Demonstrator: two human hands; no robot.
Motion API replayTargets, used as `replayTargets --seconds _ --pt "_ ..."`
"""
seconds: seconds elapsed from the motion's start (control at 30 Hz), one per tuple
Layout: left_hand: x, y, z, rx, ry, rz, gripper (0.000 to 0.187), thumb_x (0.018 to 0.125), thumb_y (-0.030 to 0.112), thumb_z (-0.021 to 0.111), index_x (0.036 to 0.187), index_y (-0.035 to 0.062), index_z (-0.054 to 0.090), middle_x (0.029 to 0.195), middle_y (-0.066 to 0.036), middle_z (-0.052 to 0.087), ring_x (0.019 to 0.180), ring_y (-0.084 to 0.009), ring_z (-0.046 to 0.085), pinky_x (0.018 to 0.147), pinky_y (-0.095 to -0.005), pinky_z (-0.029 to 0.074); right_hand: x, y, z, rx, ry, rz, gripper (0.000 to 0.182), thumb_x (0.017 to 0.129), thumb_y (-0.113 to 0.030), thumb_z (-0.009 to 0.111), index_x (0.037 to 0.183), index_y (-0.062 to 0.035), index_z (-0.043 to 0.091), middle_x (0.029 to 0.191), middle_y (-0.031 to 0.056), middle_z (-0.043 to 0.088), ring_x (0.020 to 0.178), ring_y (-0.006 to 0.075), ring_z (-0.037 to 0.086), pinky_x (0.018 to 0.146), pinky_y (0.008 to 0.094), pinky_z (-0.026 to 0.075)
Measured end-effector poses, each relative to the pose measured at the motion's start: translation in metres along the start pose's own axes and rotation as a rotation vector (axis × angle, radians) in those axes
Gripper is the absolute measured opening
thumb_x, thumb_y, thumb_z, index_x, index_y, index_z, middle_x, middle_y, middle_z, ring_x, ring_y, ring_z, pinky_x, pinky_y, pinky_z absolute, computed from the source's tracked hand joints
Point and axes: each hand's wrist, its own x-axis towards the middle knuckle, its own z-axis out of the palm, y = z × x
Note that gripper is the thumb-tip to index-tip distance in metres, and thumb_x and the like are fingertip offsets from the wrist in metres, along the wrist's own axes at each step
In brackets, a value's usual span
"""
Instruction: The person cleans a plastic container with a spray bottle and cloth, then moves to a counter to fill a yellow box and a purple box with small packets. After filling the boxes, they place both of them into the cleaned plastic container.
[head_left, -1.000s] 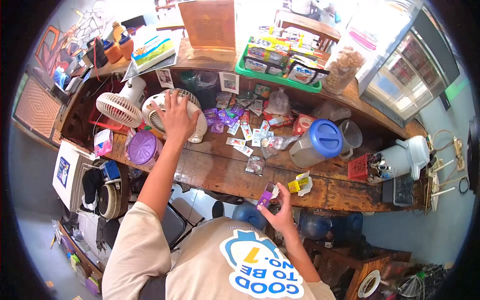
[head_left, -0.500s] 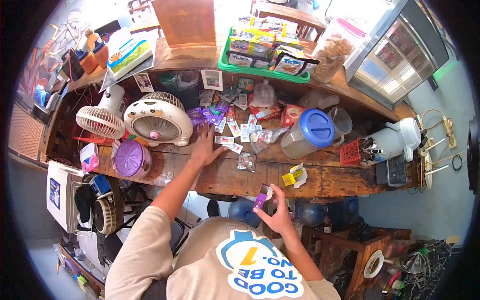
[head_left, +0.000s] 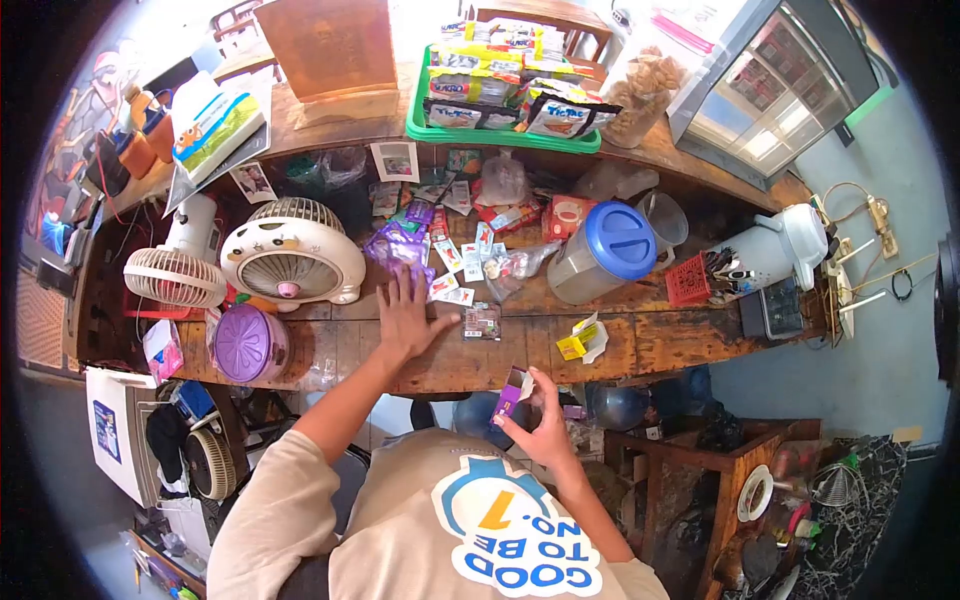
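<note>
Left hand, centre: off the fan, fingers apart, purple sachets now reachable. Right hand, lower centre: clamped on purple box.

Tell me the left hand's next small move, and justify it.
Probably closing the left hand on the purple sachets: it is spread at their near edge, and the right hand holds a purple box with one end open.

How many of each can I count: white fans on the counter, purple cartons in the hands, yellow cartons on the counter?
White fans: 2
Purple carton: 1, in the right hand
Yellow carton: 1, on the counter
Total: 4
</note>
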Motion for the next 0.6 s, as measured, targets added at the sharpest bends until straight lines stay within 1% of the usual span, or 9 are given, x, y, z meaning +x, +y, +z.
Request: replayTargets --seconds 0.03,0.13,0.17,0.2,0.27,0.3,0.4,0.53,0.6 --pt "-0.011 0.000 0.006 0.016 0.088 0.056 0.107 0.084 0.080 0.054 0.159 0.0073 0.032 0.164 -0.026 0.024 0.150 -0.0471 0.025 0.120 -0.0654 0.016 -0.001 0.002 0.000 -0.011 0.007 -0.009 0.085 0.083 -0.015 0.084 0.151 -0.0052 0.035 0.133 0.0170 0.059 0.113 0.0265 0.063 0.099 0.0421 0.050" --pt "-0.020 -0.007 -0.007 -0.019 0.027 0.144 0.106 0.084 0.082 0.051 0.156 0.0052 0.037 0.163 -0.020 0.030 0.149 -0.0417 0.029 0.122 -0.0619 0.014 0.000 0.001 -0.002 0.006 0.015 -0.006 0.085 0.083 -0.016 0.084 0.152 -0.0057 0.034 0.135 0.0172 0.058 0.118 0.0277 0.062 0.102 0.0423 0.049" --pt "-0.021 -0.010 -0.007 -0.070 0.130 0.136 0.091 0.088 0.070 0.058 0.151 0.0061 0.044 0.160 -0.017 0.037 0.148 -0.0392 0.031 0.121 -0.0599 0.019 0.001 0.000 -0.002 0.005 0.021 -0.002 0.085 0.083 -0.016 0.084 0.152 -0.0057 0.034 0.135 0.0172 0.058 0.118 0.0277 0.062 0.102 0.0423 0.049" --pt "-0.019 -0.016 -0.007 -0.072 0.127 0.143 0.091 0.088 0.070 0.058 0.151 0.0061 0.044 0.160 -0.017 0.037 0.148 -0.0392 0.031 0.121 -0.0599 0.019 0.002 -0.002 -0.002 0.010 0.020 0.008 0.084 0.083 -0.016 0.084 0.151 -0.0059 0.035 0.135 0.0174 0.058 0.120 0.0285 0.062 0.103 0.0424 0.048" --pt "-0.006 -0.028 -0.009 -0.237 0.242 0.100 0.077 0.090 0.051 0.068 0.150 0.0070 0.046 0.156 -0.020 0.041 0.145 -0.0401 0.037 0.119 -0.0568 0.027 0.005 -0.003 -0.001 0.014 0.027 0.021 0.083 0.084 -0.017 0.084 0.151 -0.0061 0.035 0.136 0.0177 0.058 0.122 0.0292 0.061 0.105 0.0424 0.047" --pt "0.000 -0.030 -0.014 -0.255 0.227 0.073 0.071 0.092 0.043 0.068 0.149 0.0075 0.047 0.156 -0.019 0.040 0.144 -0.0399 0.038 0.117 -0.0539 0.032 0.006 -0.002 0.000 0.005 0.020 0.023 0.084 0.084 -0.018 0.083 0.151 -0.0065 0.035 0.136 0.0179 0.057 0.124 0.0299 0.060 0.106 0.0427 0.047" --pt "0.022 -0.036 -0.014 -0.191 0.234 0.104 0.070 0.093 0.043 0.067 0.150 0.0077 0.046 0.157 -0.019 0.041 0.144 -0.0405 0.038 0.117 -0.0534 0.032 0.011 -0.002 0.010 0.004 0.032 0.042 0.085 0.084 -0.019 0.083 0.152 -0.0074 0.032 0.136 0.0185 0.057 0.124 0.0312 0.060 0.106 0.0429 0.047" --pt "0.045 -0.043 -0.001 -0.130 0.234 0.170 0.068 0.093 0.044 0.066 0.147 0.0085 0.048 0.154 -0.019 0.045 0.141 -0.0379 0.044 0.118 -0.0590 0.027 0.014 -0.017 0.025 -0.112 0.023 0.096 0.087 0.084 -0.019 0.084 0.151 -0.0081 0.030 0.134 0.0202 0.058 0.119 0.0319 0.062 0.102 0.0425 0.048" --pt "0.048 -0.041 0.000 -0.174 0.230 0.166 0.069 0.089 0.041 0.072 0.145 0.0084 0.049 0.148 -0.018 0.051 0.138 -0.0359 0.047 0.118 -0.0603 0.026 0.013 -0.018 0.033 -0.135 0.038 0.102 0.086 0.083 -0.019 0.084 0.151 -0.0080 0.031 0.131 0.0206 0.059 0.116 0.0311 0.063 0.099 0.0420 0.049"
